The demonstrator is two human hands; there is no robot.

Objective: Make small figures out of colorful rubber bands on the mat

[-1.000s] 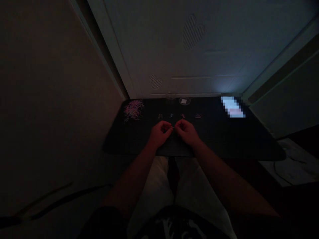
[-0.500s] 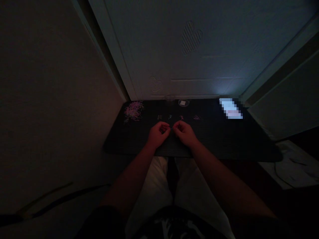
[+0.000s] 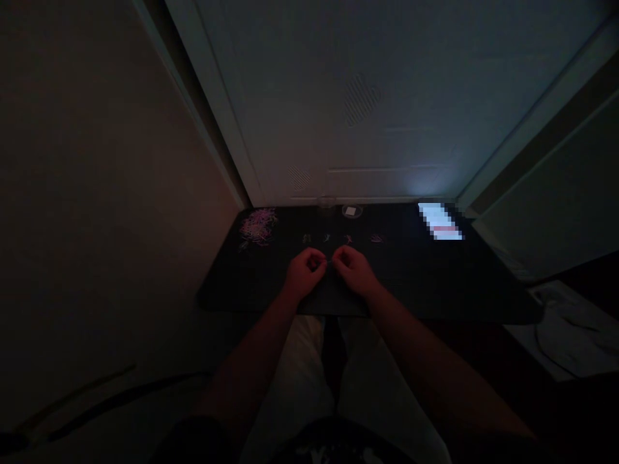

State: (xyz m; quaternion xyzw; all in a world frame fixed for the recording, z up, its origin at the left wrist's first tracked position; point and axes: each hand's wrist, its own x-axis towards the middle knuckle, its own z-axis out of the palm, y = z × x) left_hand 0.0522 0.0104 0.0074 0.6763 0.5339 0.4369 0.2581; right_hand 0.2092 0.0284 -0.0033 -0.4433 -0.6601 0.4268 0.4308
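Note:
The scene is very dark. My left hand [image 3: 304,274] and my right hand [image 3: 355,270] rest close together on a black table [image 3: 435,283], fingers curled in a pinch, fingertips almost touching. Between them is something thin and tiny that I cannot make out. Just beyond my hands lies a row of small coloured bits [image 3: 341,239]. A pile of pink and pale clips or bands [image 3: 258,225] sits at the table's far left corner.
A lit screen [image 3: 439,221] glows at the far right of the table. A small round dish [image 3: 351,211] stands at the back edge against a white panelled door [image 3: 367,103]. A wall runs on the left. Pale items lie on the floor at right [image 3: 565,328].
Both hands stay pinched together in the same pose. The view has tipped, so everything sits a little lower in the picture.

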